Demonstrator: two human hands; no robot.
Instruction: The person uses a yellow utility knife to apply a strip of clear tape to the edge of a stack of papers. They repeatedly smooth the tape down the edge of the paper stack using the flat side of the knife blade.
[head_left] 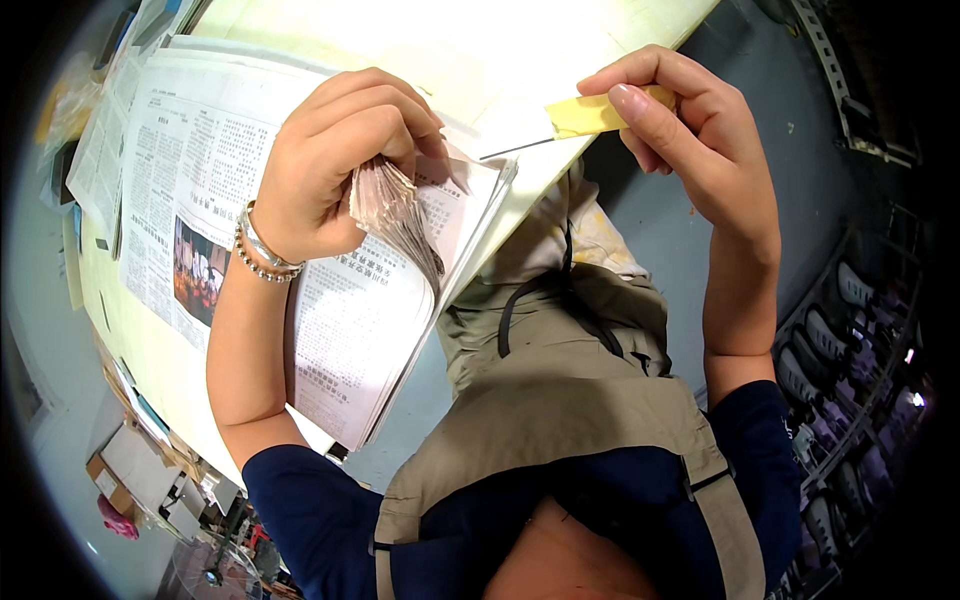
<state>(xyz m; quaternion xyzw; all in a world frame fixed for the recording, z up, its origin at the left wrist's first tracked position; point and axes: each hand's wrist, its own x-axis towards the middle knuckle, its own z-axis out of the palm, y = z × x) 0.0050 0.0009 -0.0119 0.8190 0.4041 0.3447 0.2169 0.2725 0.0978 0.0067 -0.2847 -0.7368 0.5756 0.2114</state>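
Note:
My left hand (345, 150), with bracelets at the wrist, is closed round a thick bundle of thin greyish-brown layered pieces (398, 215). Their edges fan out below my fingers; what they are made of I cannot tell. The bundle rests over a stack of newspapers (350, 330) at the table's near edge. Off to the right, past the table corner, my right hand (700, 130) pinches a flat yellow strip (585, 116) between thumb and fingers. The strip's left end reaches over the table edge, close to a thin dark line (515, 150) on the surface.
More newspapers (185, 140) spread over the left of the pale table (450, 50). A grey floor (650, 210) lies beyond its right edge. Racks with several shoe-like grey shapes (825, 335) stand at the far right. At lower left are boxes and a bicycle wheel (215, 575).

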